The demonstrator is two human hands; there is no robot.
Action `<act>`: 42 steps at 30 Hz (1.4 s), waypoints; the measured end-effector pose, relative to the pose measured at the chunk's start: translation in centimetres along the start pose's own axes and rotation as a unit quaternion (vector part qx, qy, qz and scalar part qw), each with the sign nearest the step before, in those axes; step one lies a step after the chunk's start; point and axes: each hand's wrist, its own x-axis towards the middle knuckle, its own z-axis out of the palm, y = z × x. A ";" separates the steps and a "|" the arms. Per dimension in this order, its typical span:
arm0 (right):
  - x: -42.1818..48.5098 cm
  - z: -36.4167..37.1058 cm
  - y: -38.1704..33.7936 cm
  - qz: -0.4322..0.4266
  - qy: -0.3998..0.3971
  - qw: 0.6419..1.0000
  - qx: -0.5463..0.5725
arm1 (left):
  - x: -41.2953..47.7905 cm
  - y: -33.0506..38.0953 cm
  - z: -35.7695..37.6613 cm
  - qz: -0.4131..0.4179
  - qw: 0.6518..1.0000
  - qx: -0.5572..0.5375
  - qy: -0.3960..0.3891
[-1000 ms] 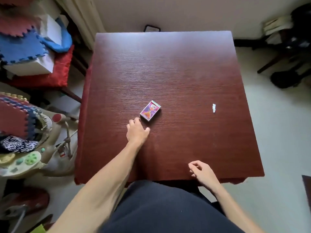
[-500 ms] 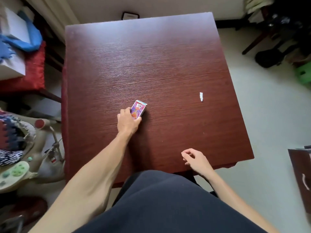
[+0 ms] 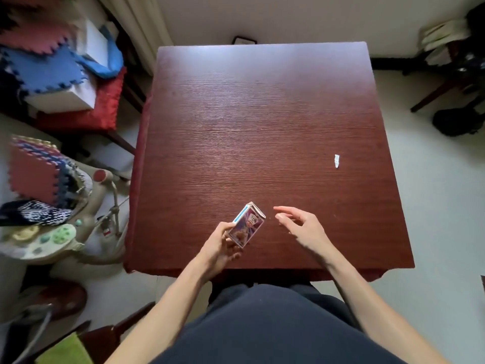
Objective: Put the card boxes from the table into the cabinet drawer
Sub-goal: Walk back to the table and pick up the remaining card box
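Table (image 3: 262,114) mostly bare | left hand (image 3: 219,246) grips card box (image 3: 248,225) near front edge | right hand (image 3: 301,224) spread, empty

Square counter (image 3: 249,127) of dark red-brown wood grain. One small white scrap (image 3: 337,161) lies near the counter's right edge.

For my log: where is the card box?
Head view: card box in the left hand, above the table near its front edge, left of the right hand.
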 end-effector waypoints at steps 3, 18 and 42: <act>-0.9 0.7 -1.6 -0.028 -0.028 0.999 0.026 | -2.0 -1.1 0.3 -0.002 0.999 -0.035 -0.036; -3.4 1.1 -2.7 -0.064 -0.032 0.992 0.100 | -4.3 -1.5 2.1 0.015 0.994 -0.024 -0.103; -4.8 -0.2 -1.4 0.009 -0.023 0.993 0.115 | -4.7 -2.8 4.7 0.018 0.997 -0.043 -0.055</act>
